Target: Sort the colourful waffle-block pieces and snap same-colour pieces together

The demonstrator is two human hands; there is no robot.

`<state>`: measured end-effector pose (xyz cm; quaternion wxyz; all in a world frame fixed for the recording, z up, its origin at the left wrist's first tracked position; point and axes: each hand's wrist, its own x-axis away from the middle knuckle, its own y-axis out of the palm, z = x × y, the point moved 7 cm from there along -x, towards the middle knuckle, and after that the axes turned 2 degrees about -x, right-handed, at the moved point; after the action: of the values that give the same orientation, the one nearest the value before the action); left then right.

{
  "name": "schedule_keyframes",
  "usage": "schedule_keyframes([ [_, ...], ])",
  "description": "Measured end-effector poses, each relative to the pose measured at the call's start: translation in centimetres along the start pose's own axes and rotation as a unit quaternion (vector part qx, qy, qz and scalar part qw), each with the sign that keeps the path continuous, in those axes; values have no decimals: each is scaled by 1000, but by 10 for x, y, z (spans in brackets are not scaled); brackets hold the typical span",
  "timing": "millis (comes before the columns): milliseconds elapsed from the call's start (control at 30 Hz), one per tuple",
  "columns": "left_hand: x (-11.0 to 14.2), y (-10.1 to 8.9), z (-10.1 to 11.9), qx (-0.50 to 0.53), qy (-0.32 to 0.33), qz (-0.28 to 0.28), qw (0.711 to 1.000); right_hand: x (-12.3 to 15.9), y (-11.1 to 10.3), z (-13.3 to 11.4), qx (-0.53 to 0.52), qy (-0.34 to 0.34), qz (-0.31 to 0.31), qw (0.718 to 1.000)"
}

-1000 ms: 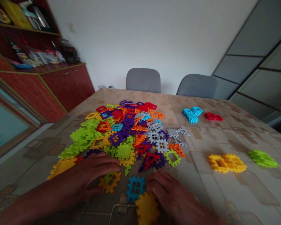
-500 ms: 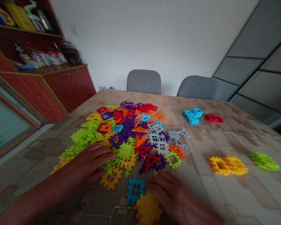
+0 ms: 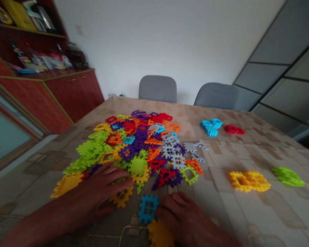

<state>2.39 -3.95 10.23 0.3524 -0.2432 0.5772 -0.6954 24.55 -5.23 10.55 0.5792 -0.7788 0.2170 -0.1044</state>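
My left hand [image 3: 109, 181] reaches over the near edge of a heap of colourful interlocking plastic tiles [image 3: 141, 140], fingers stretched out and a little apart. Beneath its fingers lies a yellow window tile [image 3: 122, 196], partly covered. Close in front of me, my right hand [image 3: 179, 211] has its fingers curled at the edges of a yellow tile [image 3: 159, 233] and a blue window tile [image 3: 148, 208]. The yellow one sits below the blue one, touching or overlapping it; whether they are joined I cannot tell. The right thumb is hidden.
Sorted stacks lie to the right: blue tiles [image 3: 211, 127], red tiles [image 3: 235, 129], yellow tiles [image 3: 249, 180] and green tiles [image 3: 288, 176]. Loose grey tiles [image 3: 190, 146] lie beside the heap. Two grey chairs [image 3: 158, 87] stand behind the table, with a wooden cabinet [image 3: 72, 89] at left.
My left hand has shifted slightly right and down, covering more of the yellow window tile and uncovering a yellow tile at the heap's left. My right hand has moved slightly left.
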Motion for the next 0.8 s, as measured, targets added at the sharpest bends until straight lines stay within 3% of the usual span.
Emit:
schedule_keyframes([
  [233, -6, -5, 4, -12, -20, -5, 1000, 4, 8, 2, 43, -19, 29, 998],
  [367, -2, 2, 5, -13, -47, -14, 999, 11, -14, 9, 14, 4, -5, 1000],
  [567, 0, 9, 4, -14, -61, 0, 998, 29, -40, 35, -46, 105, -79, 990],
  [800, -15, -13, 40, 24, 7, -20, 999, 30, -29, 44, -78, 144, -109, 980],
])
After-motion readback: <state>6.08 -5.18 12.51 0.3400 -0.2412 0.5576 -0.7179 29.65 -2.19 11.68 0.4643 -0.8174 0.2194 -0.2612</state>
